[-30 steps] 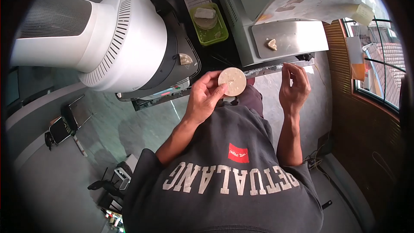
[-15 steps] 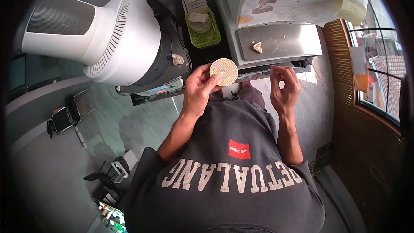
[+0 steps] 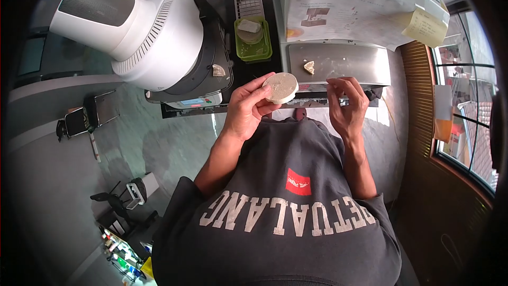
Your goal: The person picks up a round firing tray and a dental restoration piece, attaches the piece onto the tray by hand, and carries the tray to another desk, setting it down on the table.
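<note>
My left hand (image 3: 248, 107) grips a thick, pale round disc (image 3: 281, 88) by its left edge. The thumb lies on the upper face and the fingers are underneath; the disc is tilted so its side wall shows. My right hand (image 3: 348, 107) hovers to the right of the disc, apart from it, in front of the metal tray. Its fingers are curled, with thumb and forefinger tips close in a pinch; anything between them is too small to make out. Beyond the hands, a broken pale fragment (image 3: 309, 67) lies on the metal tray (image 3: 365, 63).
At left stands a large white machine (image 3: 164, 32) with another fragment (image 3: 218, 70) on its dark base. Behind my left hand, a green container (image 3: 257, 53) holds pale pieces. A grey cabinet with a paper sheet (image 3: 338, 16) overhangs the tray. A window (image 3: 468, 85) is at right.
The disc has turned in my left hand: its speckled pinkish-yellow face gave way to a plain pale face and thick side. My right hand stays pinched nearby. The view has shifted slightly.
</note>
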Tool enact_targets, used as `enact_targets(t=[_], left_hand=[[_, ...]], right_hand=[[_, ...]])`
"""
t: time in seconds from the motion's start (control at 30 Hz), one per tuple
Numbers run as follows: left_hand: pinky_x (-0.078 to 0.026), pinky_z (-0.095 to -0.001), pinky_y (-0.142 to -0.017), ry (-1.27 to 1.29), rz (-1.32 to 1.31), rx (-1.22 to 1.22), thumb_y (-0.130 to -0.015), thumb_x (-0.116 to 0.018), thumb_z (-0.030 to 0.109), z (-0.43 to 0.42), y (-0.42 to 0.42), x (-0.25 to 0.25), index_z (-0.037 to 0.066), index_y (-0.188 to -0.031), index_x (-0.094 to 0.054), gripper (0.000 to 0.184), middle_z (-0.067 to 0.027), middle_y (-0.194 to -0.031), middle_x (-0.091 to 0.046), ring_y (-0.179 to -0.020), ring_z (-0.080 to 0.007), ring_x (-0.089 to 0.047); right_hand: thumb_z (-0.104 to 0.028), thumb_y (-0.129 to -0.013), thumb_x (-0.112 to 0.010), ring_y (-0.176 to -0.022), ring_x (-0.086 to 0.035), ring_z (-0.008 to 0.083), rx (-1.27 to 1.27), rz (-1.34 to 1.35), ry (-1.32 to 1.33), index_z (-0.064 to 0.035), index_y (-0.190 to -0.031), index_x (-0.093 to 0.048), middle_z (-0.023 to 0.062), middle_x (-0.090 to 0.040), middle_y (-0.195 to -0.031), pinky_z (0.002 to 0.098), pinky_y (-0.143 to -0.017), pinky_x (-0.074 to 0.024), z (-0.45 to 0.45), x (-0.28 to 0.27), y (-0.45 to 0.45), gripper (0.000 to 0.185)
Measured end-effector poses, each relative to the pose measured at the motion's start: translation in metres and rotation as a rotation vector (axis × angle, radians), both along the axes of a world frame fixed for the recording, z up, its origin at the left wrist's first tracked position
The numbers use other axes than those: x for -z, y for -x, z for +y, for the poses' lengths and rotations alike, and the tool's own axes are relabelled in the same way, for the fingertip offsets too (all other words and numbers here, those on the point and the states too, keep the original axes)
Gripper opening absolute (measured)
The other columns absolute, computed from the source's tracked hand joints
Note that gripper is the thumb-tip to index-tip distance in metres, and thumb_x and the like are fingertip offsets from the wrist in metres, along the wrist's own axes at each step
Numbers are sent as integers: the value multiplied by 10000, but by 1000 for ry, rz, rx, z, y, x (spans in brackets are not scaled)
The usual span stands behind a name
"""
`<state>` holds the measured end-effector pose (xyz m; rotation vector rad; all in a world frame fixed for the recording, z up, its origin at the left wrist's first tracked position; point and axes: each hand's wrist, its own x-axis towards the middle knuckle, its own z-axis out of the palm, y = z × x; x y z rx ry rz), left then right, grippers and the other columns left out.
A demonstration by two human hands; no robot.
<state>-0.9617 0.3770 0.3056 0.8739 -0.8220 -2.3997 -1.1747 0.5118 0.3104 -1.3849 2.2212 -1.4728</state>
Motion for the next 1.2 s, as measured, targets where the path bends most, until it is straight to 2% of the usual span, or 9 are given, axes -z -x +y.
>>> enact_targets(t=[0.17,0.3,0.4,0.5,0.63,1.0,1.03,1.13,1.2], left_hand=[[-651,-327,-857,-65,43,14,-1001,-615,130,5,3,2,-13,-1422,-558,448,-144,-1240,-699,-1045,-198,-727],[-644,-330,-871,34,-24,-18,-995,-616,112,13,4,-4,-13,-1435,-538,464,-146,-1247,-693,-1053,-200,-726],[-639,-341,-880,120,-93,-41,-989,-615,95,20,-5,-3,-18,-1444,-516,479,-152,-1248,-690,-1055,-207,-724],[-635,-367,-884,154,-180,-40,-977,-607,69,26,-20,-2,-23,-1433,-514,474,-168,-1221,-693,-1041,-227,-725],[-635,-376,-881,142,-241,-68,-962,-589,37,32,-48,14,-8,-1420,-525,465,-184,-1198,-690,-1041,-246,-722],[-630,-363,-874,146,-248,-165,-958,-581,34,25,-92,37,3,-1391,-527,437,-159,-1201,-671,-1048,-216,-697],[-628,-358,-876,148,-253,-156,-957,-582,34,23,-94,35,6,-1388,-529,435,-157,-1194,-671,-1044,-213,-696],[-620,-346,-884,156,-251,-111,-952,-596,33,13,-100,31,10,-1376,-535,429,-153,-1181,-672,-1047,-204,-692],[-617,-341,-886,168,-231,-78,-948,-608,32,6,-103,33,11,-1367,-540,426,-149,-1175,-673,-1050,-197,-689]], right_hand=[[52,-826,-718,-688,-666,209,-54,-34,4,-20,-974,-732,98,-687,-879,321,-643,-541,1,2,-1,165],[58,-826,-710,-691,-676,215,-88,-38,-5,-24,-958,-734,94,-682,-867,327,-628,-544,2,3,-1,157],[52,-840,-726,-648,-630,160,-117,-17,-23,-9,-961,-733,89,-701,-872,288,-605,-510,-2,1,-2,136],[43,-846,-730,-643,-646,181,-203,-34,-42,-15,-969,-736,92,-695,-878,308,-599,-525,-14,-5,-9,136],[34,-840,-717,-769,-691,334,-342,-35,-36,-18,-972,-741,138,-670,-874,405,-671,-569,-47,-13,-34,144],[32,-881,-687,-760,-705,297,-360,-90,-110,-18,-972,-740,131,-687,-909,371,-675,-564,-71,18,-96,117],[30,-881,-684,-802,-691,352,-349,-121,-117,-15,-963,-734,160,-675,-914,418,-693,-561,-71,17,-98,107],[35,-884,-678,-807,-690,347,-335,-108,-109,-12,-955,-730,155,-678,-913,415,-696,-559,-72,18,-102,101],[46,-872,-683,-749,-684,295,-312,-74,-96,-11,-955,-724,136,-677,-901,377,-657,-553,-72,15,-108,108]])
